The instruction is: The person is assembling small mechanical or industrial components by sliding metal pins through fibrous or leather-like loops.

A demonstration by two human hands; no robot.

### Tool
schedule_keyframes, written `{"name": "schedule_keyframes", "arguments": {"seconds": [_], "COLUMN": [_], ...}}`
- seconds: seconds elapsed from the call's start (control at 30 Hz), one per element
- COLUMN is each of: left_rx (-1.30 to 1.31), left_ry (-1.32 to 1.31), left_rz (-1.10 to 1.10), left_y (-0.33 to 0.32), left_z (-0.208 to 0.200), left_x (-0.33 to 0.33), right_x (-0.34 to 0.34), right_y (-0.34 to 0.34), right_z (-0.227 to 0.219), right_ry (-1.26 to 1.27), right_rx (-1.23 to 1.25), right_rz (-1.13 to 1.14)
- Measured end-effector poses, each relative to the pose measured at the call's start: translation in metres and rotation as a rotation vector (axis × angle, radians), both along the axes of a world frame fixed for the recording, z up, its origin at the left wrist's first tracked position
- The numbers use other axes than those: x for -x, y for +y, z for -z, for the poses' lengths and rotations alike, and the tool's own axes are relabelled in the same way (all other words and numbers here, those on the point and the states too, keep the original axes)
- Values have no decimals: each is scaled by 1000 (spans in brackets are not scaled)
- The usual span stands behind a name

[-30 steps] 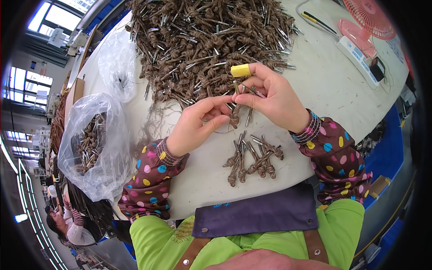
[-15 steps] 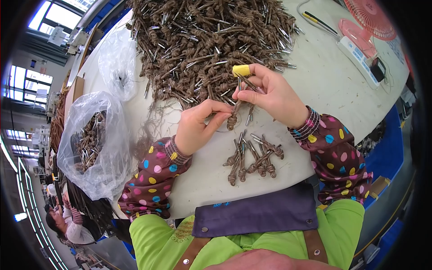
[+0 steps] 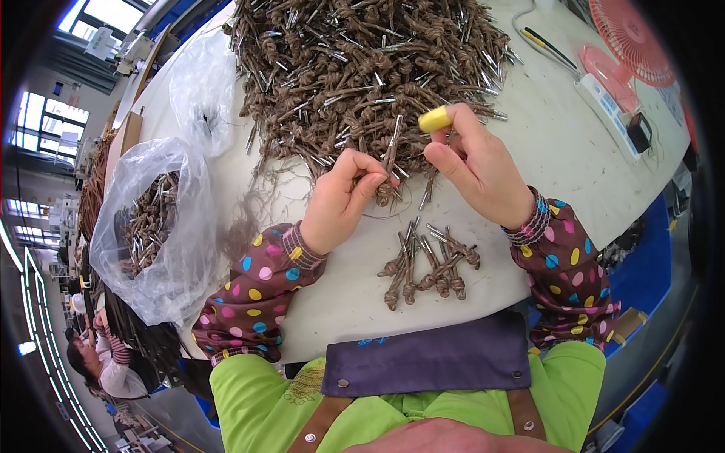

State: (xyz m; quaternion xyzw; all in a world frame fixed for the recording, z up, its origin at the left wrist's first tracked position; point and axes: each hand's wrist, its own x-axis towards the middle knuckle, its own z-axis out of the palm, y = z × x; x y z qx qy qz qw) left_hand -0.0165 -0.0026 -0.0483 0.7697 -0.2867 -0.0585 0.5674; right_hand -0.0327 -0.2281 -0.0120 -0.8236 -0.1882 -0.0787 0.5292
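Observation:
Between thumb and fingers my left hand [image 3: 343,198] pinches a knotted brown cord [image 3: 386,185] with metal tips, its knot hanging low and its tips pointing up. My right hand [image 3: 483,166] is apart from it to the right, thumb and forefinger spread, with yellow wrapping [image 3: 435,119] on the forefinger's end. Its other fingers curl in and are partly hidden. A large heap of similar knotted cords [image 3: 362,68] lies just beyond both hands. Nearer to me rests a small group of finished-looking knotted cords [image 3: 430,268], tips mostly pointing away from me.
At the left a clear plastic bag [image 3: 177,257] holds more knotted cords, with another clear bag [image 3: 198,90] behind it. A pink fan [image 3: 630,38], a white power strip [image 3: 604,109] and a yellow-black pen-like tool [image 3: 547,45] occupy the far right. Another person [image 3: 109,366] sits at the lower left.
My right hand has let go of the cord and moved right, its fingers opening. My left hand keeps the cord, whose tips now stand more upright.

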Motion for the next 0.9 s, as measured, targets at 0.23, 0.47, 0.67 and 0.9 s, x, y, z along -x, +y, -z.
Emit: {"name": "schedule_keyframes", "arguments": {"seconds": [0.23,0.47,0.67,0.9], "left_rx": [-21,-79,-100,-130], "left_ry": [-105,-171,-205,-229], "left_rz": [-48,-88,-79,-60], "left_y": [-2,-2,-3,-3], "left_z": [-5,-3,-3,-3], "left_x": [3,3,2,2], "right_x": [7,9,7,11], "right_y": [10,12,10,11], "right_z": [8,10,10,8], "right_ry": [-221,-205,-94,-159], "right_rx": [297,320,300,375], "right_rz": [-82,-55,-81,-68]}}
